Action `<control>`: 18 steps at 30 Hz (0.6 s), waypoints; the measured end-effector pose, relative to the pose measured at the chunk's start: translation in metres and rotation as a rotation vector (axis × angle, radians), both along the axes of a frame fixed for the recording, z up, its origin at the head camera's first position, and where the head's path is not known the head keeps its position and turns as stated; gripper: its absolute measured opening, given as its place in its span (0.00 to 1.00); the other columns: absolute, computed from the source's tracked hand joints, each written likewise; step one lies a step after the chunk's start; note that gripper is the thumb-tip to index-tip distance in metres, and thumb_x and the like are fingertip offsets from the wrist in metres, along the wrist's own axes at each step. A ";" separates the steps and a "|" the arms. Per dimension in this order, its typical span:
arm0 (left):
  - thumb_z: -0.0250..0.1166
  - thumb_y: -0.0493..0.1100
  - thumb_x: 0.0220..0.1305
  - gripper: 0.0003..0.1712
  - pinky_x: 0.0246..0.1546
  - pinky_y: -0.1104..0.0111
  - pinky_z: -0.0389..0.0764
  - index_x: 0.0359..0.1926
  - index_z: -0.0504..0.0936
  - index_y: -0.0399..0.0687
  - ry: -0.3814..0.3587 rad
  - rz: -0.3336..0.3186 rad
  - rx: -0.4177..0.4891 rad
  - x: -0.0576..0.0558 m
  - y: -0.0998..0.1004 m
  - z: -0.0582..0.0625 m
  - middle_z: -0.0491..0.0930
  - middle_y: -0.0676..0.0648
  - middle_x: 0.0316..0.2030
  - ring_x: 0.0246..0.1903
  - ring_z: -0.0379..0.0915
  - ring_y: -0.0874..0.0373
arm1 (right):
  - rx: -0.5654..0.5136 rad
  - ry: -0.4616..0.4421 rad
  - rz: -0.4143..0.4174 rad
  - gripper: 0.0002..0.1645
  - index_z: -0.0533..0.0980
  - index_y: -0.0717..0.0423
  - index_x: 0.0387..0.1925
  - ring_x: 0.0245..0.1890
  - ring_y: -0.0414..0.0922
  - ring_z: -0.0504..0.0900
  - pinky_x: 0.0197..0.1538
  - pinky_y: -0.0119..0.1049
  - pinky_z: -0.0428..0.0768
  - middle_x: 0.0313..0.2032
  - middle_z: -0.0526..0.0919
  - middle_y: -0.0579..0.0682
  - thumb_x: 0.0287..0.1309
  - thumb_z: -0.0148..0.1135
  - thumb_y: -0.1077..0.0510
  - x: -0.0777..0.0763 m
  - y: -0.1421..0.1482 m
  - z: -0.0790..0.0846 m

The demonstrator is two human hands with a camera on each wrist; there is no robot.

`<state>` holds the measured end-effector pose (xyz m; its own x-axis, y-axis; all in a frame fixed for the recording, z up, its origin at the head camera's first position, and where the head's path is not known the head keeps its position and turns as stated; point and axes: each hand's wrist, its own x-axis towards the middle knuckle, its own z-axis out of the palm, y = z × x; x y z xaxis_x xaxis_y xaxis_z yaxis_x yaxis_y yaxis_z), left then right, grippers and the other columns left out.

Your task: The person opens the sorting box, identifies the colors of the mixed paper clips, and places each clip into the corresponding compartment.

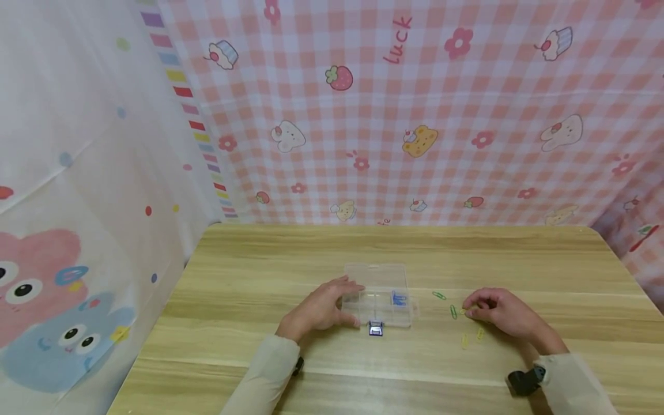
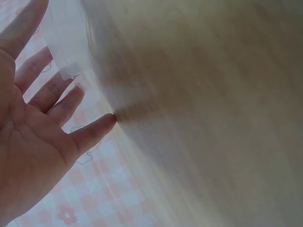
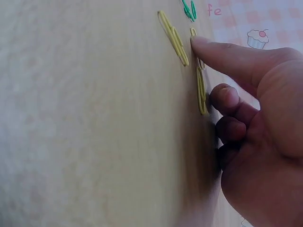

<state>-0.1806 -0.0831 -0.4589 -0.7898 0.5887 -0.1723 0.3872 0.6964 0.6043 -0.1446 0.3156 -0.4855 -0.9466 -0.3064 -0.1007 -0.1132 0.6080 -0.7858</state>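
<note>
My left hand (image 1: pixel 324 305) holds the left side of a clear plastic compartment box (image 1: pixel 384 317), thumb at the front corner and fingers toward the back. In the left wrist view the box's pale edge (image 2: pixel 71 38) passes between thumb and fingers, and the little finger touches the table. Several blue paper clips (image 1: pixel 399 298) lie in a right-hand compartment; the lid (image 1: pixel 376 275) stands open at the back. To the right of the box, my right hand (image 1: pixel 500 311) pinches a yellow paper clip (image 3: pixel 193 32) at the tabletop, its other fingers curled in.
Two more yellow paper clips (image 1: pixel 464 341) lie just in front of the right hand. Left of it are two green paper clips (image 1: pixel 439 295). A small blue-and-silver piece (image 1: pixel 376 329) sits at the box's front edge. Behind the wooden table (image 1: pixel 249 259) hangs a checked cloth (image 1: pixel 311 167).
</note>
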 end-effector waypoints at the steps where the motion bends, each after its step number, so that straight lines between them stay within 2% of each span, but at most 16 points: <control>1: 0.75 0.51 0.55 0.40 0.75 0.53 0.55 0.69 0.72 0.56 -0.002 0.000 0.001 0.000 0.000 0.000 0.63 0.49 0.73 0.75 0.49 0.52 | 0.006 -0.015 0.002 0.06 0.82 0.57 0.39 0.28 0.35 0.66 0.30 0.30 0.65 0.28 0.71 0.46 0.62 0.66 0.59 0.000 0.000 0.000; 9: 0.75 0.51 0.55 0.40 0.75 0.54 0.55 0.69 0.72 0.56 -0.005 -0.002 -0.002 -0.001 0.000 -0.001 0.63 0.49 0.73 0.75 0.49 0.52 | 0.038 -0.070 0.002 0.05 0.80 0.59 0.38 0.30 0.36 0.67 0.31 0.29 0.66 0.32 0.76 0.48 0.64 0.64 0.60 -0.001 -0.001 0.000; 18: 0.75 0.52 0.55 0.40 0.75 0.53 0.54 0.69 0.72 0.56 -0.001 -0.006 -0.005 -0.001 0.000 -0.001 0.63 0.49 0.73 0.75 0.49 0.52 | 0.027 -0.038 0.002 0.04 0.79 0.59 0.35 0.30 0.35 0.67 0.31 0.29 0.66 0.30 0.75 0.47 0.62 0.65 0.61 0.000 -0.002 0.000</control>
<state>-0.1812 -0.0835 -0.4603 -0.7862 0.5923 -0.1760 0.3907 0.6972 0.6011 -0.1445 0.3132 -0.4854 -0.9412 -0.3050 -0.1452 -0.0846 0.6289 -0.7728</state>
